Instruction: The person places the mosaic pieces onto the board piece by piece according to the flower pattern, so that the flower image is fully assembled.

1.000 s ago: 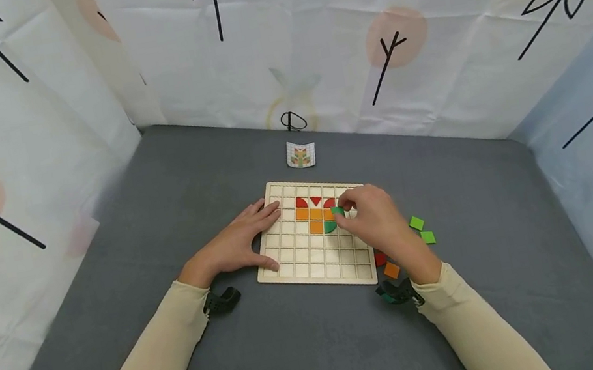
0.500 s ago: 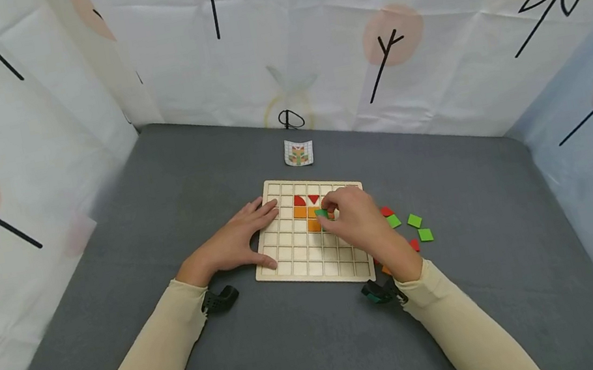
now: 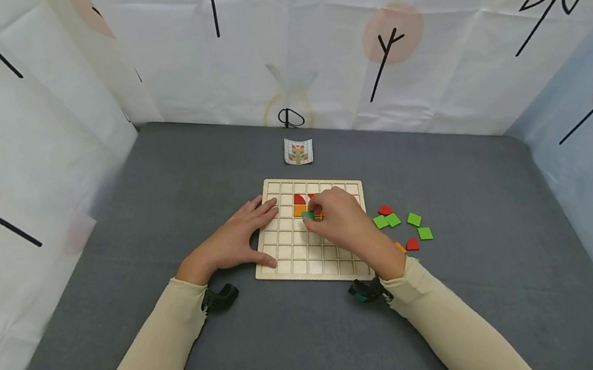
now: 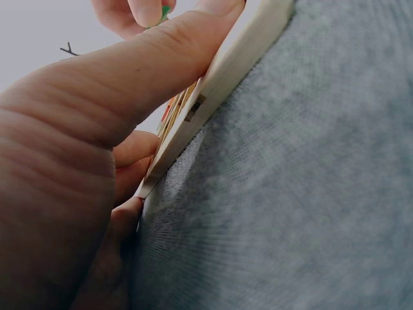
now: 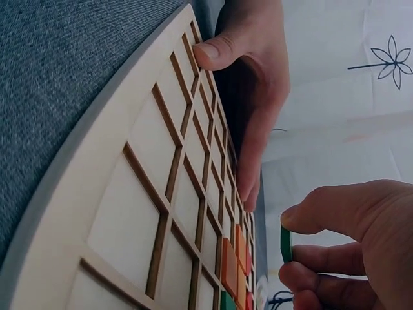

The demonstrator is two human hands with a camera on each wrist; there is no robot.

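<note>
A wooden grid board (image 3: 299,253) lies on the grey table in the head view. My left hand (image 3: 234,239) rests at its left edge, fingers and thumb spread and touching the rim. Between thumb and fingertips, my right hand (image 3: 338,217) pinches a green piece (image 5: 286,244), held above the board in the right wrist view. A red quarter-round piece (image 3: 299,199) and an orange square (image 3: 300,210) sit in grid cells. More orange pieces (image 5: 230,268) and a set green piece (image 5: 227,301) show in the right wrist view. My right hand hides part of the pattern.
Loose light-green squares (image 3: 414,219) and red pieces (image 3: 385,210) lie right of the board. A small pattern card (image 3: 298,151) lies beyond its far edge. White printed cloth (image 3: 180,66) hangs behind the table.
My right hand has moved left across the board with the green piece in its pinch, uncovering loose pieces at the right. My left hand has stayed on the board's edge.
</note>
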